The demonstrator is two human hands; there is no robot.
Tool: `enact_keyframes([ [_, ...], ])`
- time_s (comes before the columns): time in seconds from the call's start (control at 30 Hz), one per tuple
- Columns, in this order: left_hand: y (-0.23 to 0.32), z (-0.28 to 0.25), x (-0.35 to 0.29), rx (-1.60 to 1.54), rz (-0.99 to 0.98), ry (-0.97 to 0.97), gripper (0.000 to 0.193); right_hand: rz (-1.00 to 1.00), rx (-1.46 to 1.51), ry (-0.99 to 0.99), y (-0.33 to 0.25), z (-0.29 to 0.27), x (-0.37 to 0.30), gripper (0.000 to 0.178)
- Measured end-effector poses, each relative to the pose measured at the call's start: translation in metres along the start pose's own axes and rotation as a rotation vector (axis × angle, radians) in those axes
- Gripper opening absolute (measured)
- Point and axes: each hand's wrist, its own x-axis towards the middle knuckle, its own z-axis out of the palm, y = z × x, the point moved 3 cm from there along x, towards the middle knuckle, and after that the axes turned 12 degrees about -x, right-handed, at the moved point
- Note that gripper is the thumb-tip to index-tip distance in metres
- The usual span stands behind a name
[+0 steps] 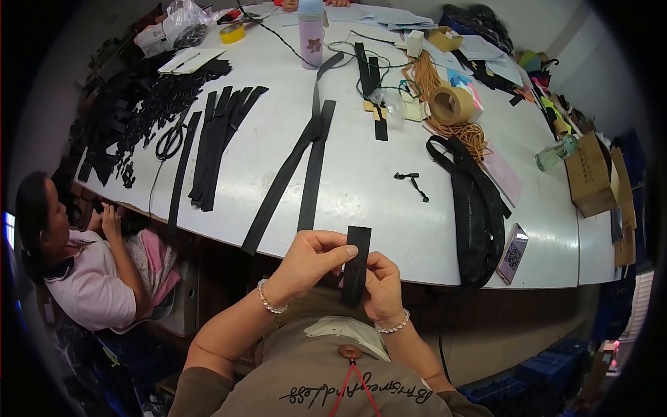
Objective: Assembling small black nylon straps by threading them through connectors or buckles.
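Observation:
In front of my body, just past the table's near edge, I hold a short length of flat black strap (358, 260). My left hand (313, 263) pinches it from the left, thumb along its side. The fingers of my right hand (381, 283) are closed on its lower right side; the fingertips behind it are hidden. Just beyond my hands, two long black strips (318, 167) lie on the white table, crossing near their far ends. Farther right are two small black cord-like pieces (415, 185).
A black bag (474, 215) and a phone (513, 255) lie at the right edge. More black strips (221, 149), scissors (169, 144) and a black pile (142, 111) are left. A bottle (310, 35) and tape roll (451, 104) stand farther back. A co-worker (97, 264) sits left.

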Motion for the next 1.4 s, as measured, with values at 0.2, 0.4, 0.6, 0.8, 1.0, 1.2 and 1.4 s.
enact_keyframes([
  [0.2, -0.003, 0.000, -0.001, -0.015, -0.005, 0.028, 0.013, 0.055, 0.081, -0.071, 0.004, -0.004, -0.002, 0.017],
  [0.4, -0.004, 0.000, -0.001, -0.040, 0.004, 0.034, 0.012, 0.044, 0.055, -0.005, 0.007, -0.002, -0.001, 0.015],
  [0.6, -0.008, -0.002, 0.000, -0.053, 0.038, 0.039, 0.011, 0.058, 0.065, 0.017, 0.014, -0.006, 0.001, 0.014],
  [0.8, -0.011, -0.004, 0.006, -0.079, 0.121, 0.081, 0.015, 0.058, 0.029, 0.048, 0.019, -0.006, 0.004, 0.013],
  [1.0, -0.020, -0.014, 0.013, -0.248, 0.040, 0.127, 0.015, 0.036, 0.022, 0.064, 0.023, -0.006, 0.009, 0.011],
  [1.2, -0.025, -0.017, 0.016, -0.255, 0.095, 0.154, 0.013, -0.024, -0.085, 0.117, 0.023, -0.007, 0.012, 0.010],
  [1.4, -0.032, -0.017, 0.019, -0.284, 0.134, 0.170, 0.013, -0.132, -0.174, 0.085, 0.014, -0.006, 0.015, 0.010],
])
